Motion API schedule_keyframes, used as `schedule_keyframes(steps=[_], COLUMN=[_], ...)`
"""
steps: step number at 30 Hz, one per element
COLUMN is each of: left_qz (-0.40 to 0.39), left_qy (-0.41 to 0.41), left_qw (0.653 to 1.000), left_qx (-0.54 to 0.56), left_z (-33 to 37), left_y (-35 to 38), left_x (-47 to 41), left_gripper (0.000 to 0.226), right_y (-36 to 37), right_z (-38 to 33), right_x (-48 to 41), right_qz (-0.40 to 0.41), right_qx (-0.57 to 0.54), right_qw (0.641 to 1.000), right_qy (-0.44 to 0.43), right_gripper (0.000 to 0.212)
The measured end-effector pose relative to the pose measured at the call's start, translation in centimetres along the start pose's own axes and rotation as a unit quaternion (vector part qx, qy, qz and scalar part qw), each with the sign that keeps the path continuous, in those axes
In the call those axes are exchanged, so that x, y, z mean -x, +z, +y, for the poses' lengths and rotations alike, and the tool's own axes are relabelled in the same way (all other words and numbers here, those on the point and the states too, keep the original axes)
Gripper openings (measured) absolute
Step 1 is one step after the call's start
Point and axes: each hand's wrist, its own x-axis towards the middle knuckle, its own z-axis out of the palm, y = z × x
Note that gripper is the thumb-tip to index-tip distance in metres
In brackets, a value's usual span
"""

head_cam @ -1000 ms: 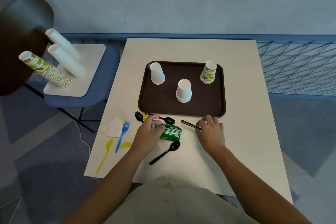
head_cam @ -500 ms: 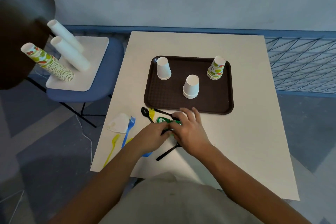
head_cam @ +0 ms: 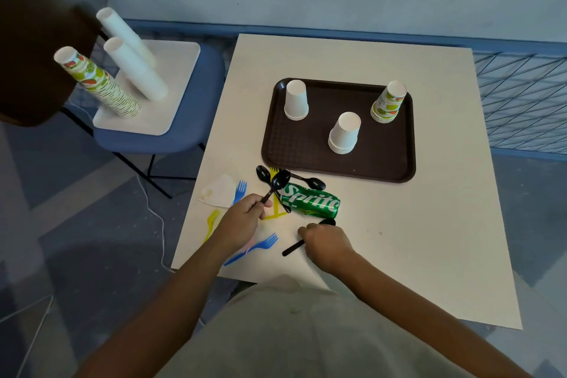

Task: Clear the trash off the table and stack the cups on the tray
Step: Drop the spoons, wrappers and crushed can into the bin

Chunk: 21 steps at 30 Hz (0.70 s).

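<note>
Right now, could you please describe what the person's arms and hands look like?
Both arms are bare as far as they show: no sleeves, gloves, watch, bands or rings appear on the left hand or the right hand. The only clothing visible is a light beige-grey shirt below them.

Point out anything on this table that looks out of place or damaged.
The green Sprite can lies on its side, apparently dented, in front of the brown plastic tray. Black, yellow and blue plastic cutlery lies scattered around it, and a stained white paper napkin sits near the table's left edge.
</note>
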Motion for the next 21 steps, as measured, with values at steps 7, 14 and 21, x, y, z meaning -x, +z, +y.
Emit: schedule_keyframes(steps=[7,14,21], left_qz=[0.01,0.003,-0.041], left_qy=[-0.016,-0.051,-0.151], left_qw=[0.999,0.998,0.987], left_qx=[0.035,0.028,0.029], left_z=[-0.6,-1.2,0.6], left_y=[-1.1,-2.3,-2.7], left_x=[0.3,-0.1,-0.5], left_gripper=[0.03,0.029,0.068], right_y=[0.2,-2.5,-6.4], right_z=[-0.3,-2.5,-7.2], right_x=[-0.4,-0.9,-3.4], right_qz=[-0.004,0.137,0.226], right_qx=[0.028,0.029,0.06], right_qw=[1.0,0.989,0.965], right_qy=[-0.008,-0.045,-0.119], right_gripper=[0.024,0.018,0.037])
